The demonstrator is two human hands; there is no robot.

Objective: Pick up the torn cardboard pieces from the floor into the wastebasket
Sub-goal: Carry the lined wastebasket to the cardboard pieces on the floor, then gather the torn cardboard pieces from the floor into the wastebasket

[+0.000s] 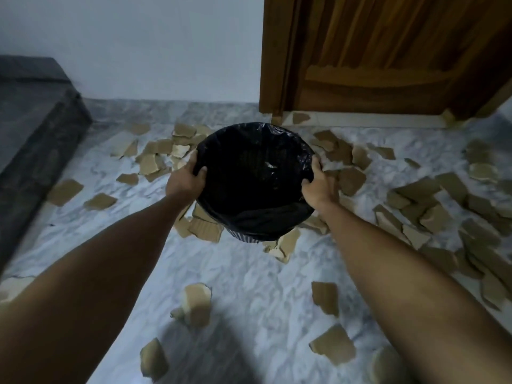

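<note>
Two hands, left hand (191, 176) and right hand (318, 184), grip one wastebasket (255, 223) rim | dozens of cardboard pieces (435, 214)

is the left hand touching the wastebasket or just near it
Touching. The head view shows the left hand gripping the wastebasket rim, thumb hooked over the black liner edge.

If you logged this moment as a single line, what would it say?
left hand: grips wastebasket rim | right hand: grips rim | cardboard pieces: scattered on floor | basket: nearly empty
</note>
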